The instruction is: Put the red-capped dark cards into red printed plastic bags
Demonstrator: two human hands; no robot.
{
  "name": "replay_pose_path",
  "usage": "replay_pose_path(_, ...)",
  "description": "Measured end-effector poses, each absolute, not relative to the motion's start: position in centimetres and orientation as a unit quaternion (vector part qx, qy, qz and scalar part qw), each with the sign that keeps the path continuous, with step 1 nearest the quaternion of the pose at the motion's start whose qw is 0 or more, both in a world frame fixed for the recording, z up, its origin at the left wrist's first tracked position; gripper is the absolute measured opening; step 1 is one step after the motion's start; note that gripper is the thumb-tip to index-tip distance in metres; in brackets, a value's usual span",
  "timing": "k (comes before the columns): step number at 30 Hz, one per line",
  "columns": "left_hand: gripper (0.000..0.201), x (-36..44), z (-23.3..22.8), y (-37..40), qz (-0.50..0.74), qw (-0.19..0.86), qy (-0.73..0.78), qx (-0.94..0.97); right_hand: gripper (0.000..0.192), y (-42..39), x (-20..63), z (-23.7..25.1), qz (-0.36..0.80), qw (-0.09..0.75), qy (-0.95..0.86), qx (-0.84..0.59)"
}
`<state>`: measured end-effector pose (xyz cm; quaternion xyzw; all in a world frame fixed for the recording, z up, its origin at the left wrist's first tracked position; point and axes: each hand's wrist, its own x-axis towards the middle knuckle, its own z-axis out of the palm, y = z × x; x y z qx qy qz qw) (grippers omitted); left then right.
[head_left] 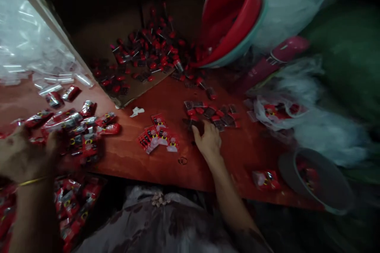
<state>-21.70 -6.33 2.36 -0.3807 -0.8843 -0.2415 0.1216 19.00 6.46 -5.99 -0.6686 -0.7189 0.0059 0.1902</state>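
Note:
My right hand (208, 141) lies palm down on the red table (166, 99), its fingers reaching into a small heap of dark and red small items (213, 114); whether it grips one is unclear. Just left of it lies a fan of red printed cards (158, 136). My left hand (22, 154), with a gold bangle at the wrist, rests blurred on a pile of sealed red packets (74, 126) at the table's left edge.
A cardboard box (130, 47) at the back holds many red-tipped items. A red basin (234, 12) leans behind it. Clear plastic sleeves (32, 47) pile at far left. A grey bowl (323, 182) sits at right, beside white plastic bags (320, 126). More packets (71, 201) lie below the table edge.

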Motion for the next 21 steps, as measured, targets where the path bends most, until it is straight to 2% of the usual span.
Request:
replay_pose_path(1, 0.049, -19.8, 2.0, -5.2, -0.258, 0.170, -0.859, -0.408, 0.052, 6.6, 18.5, -5.9, 0.008, 0.168, -0.725, -0.668)
replay_pose_path(2, 0.045, -17.5, 1.5, -3.9, -0.289, 0.176, -0.822, -0.457, 0.052, 6.7, 18.0, -5.7, 0.012, 0.146, -0.731, -0.666)
replay_pose_path(4, 0.035, -12.7, 0.2, -1.2, -0.320, 0.057, -0.720, -0.613, 0.049, 6.6, 17.3, -5.6, 0.019, 0.113, -0.741, -0.662)
replay_pose_path(6, 0.035, -8.2, -1.3, 1.1, -0.267, -0.008, -0.652, -0.709, 0.046, 6.2, 17.3, -5.7, 0.014, 0.106, -0.744, -0.659)
replay_pose_path(9, 0.038, -4.0, -3.1, 3.7, -0.179, -0.034, -0.642, -0.744, 0.045, 5.0, 18.2, -6.3, -0.001, 0.126, -0.747, -0.652)
replay_pose_path(13, 0.037, -3.7, -4.5, 5.7, -0.116, -0.043, -0.642, -0.757, 0.044, 3.4, 19.5, -7.3, -0.013, 0.176, -0.744, -0.644)
replay_pose_path(18, 0.031, -4.7, -4.8, 5.8, -0.098, -0.032, -0.641, -0.761, 0.037, 2.5, 18.5, -6.9, -0.011, 0.259, -0.749, -0.610)
replay_pose_path(21, 0.031, -4.3, -4.6, 5.4, -0.094, -0.030, -0.651, -0.752, 0.037, 2.2, 16.1, -6.1, 0.020, 0.265, -0.784, -0.562)
